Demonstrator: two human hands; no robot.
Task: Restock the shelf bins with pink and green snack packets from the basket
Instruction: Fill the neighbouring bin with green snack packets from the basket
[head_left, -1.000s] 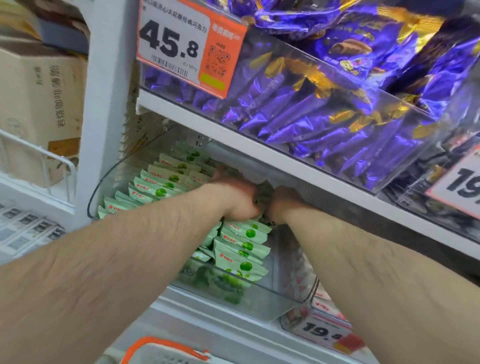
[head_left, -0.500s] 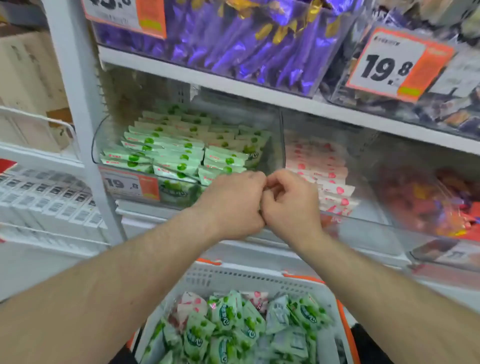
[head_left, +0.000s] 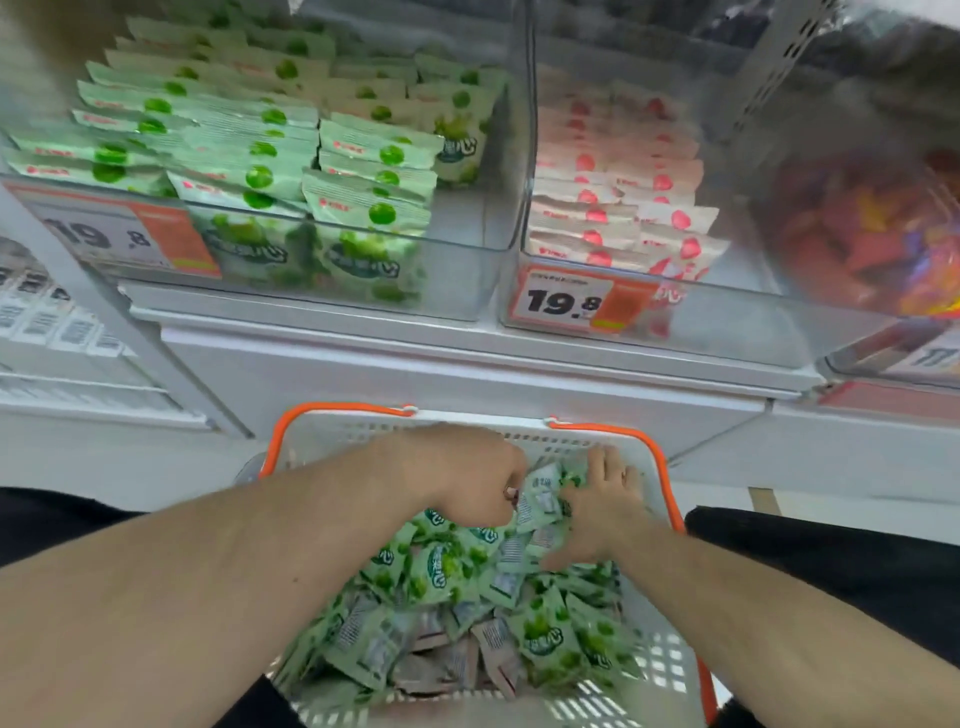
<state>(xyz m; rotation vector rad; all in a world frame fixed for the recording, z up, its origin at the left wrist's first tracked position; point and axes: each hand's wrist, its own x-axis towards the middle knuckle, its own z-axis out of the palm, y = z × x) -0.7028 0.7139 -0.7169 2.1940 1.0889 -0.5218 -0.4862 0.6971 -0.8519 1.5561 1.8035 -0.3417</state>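
While reaching into basket (head_left: 332, 431): left hand (head_left: 462, 475) curled, pinching green packet (head_left: 540, 499); right hand (head_left: 605, 501) fingers spread over packets at far edge.

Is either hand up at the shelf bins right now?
No, the left hand and right hand are both down among the packets in the basket.

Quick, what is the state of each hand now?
Left hand: fingers curled, pinching a green packet in the basket.
Right hand: fingers spread flat on the packets, open.
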